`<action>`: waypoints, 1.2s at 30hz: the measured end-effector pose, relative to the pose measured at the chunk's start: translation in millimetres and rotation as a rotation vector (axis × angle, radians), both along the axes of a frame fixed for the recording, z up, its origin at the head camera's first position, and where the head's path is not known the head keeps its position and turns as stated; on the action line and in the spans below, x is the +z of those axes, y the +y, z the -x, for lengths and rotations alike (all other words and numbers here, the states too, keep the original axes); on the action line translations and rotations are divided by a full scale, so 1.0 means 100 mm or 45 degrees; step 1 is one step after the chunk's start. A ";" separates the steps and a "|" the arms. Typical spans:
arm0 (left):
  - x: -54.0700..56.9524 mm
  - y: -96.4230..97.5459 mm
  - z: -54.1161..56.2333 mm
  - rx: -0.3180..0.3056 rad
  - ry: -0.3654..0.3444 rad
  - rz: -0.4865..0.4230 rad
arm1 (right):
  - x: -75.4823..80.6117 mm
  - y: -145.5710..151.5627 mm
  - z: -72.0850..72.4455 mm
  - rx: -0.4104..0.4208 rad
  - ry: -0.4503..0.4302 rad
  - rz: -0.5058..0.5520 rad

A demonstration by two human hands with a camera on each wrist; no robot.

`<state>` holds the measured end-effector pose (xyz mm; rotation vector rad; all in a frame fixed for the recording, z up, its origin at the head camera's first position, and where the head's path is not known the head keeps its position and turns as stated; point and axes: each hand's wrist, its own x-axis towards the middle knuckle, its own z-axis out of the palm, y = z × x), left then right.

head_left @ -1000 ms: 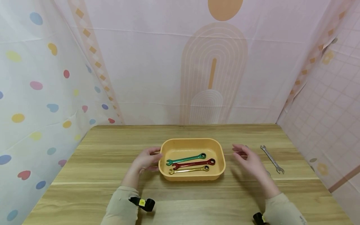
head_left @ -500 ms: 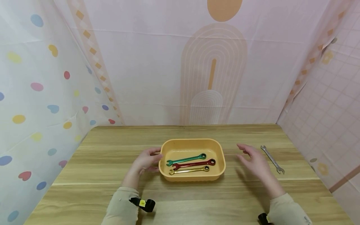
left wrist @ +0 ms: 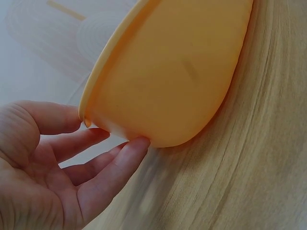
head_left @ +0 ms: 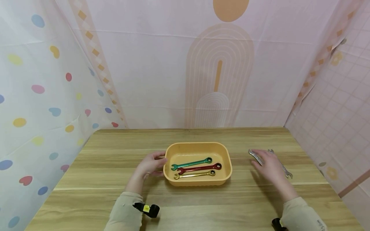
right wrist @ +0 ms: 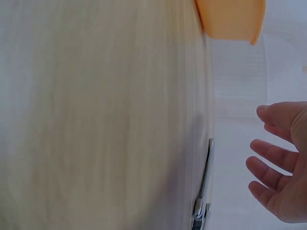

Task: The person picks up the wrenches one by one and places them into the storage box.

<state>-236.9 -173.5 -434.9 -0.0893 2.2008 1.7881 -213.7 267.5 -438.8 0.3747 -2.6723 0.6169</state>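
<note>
At the left end of a yellow plastic bin [head_left: 198, 183], my left hand [head_left: 151, 164] holds its side. The thumb is at the rim and the fingertips touch the outer wall [left wrist: 177, 86] in the left wrist view. Inside lie a green ratcheting wrench [head_left: 192, 163], a red one [head_left: 199, 168] and a gold one [head_left: 195, 174]. My right hand [head_left: 270, 165] hovers over two silver wrenches, fingers loosely bent and holding nothing. One silver wrench [head_left: 255, 157] is partly hidden beneath it; the other wrench [head_left: 286, 173] lies just right of it, its middle hidden.
A wooden table [head_left: 208, 208] bears everything. Behind it hangs a patterned cloth [head_left: 150, 80], with a dotted cloth [head_left: 37, 106] on the left and a checked cloth [head_left: 344, 106] on the right.
My right hand has moved right, away from the bin and over the silver wrenches, uncovering one end of the nearer wrench. The left hand and the bin have stayed in place.
</note>
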 end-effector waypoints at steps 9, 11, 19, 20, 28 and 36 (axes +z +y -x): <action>0.00 0.00 0.00 0.001 -0.006 -0.010 | 0.01 0.11 0.03 -0.051 -0.129 -0.037; -0.01 0.00 0.00 -0.004 -0.004 -0.011 | 0.01 0.13 0.04 -0.068 -0.155 -0.057; 0.00 0.00 0.00 -0.002 -0.002 -0.008 | -0.02 0.19 0.09 -0.143 -0.276 -0.113; 0.00 0.01 -0.01 -0.002 -0.003 -0.009 | -0.03 0.19 0.09 -0.151 -0.288 -0.118; 0.01 0.02 -0.01 0.009 -0.010 -0.002 | 0.01 0.20 0.13 -0.182 -0.396 -0.117; 0.01 0.01 -0.01 0.007 -0.005 0.012 | 0.03 0.19 0.20 -0.240 -0.543 -0.135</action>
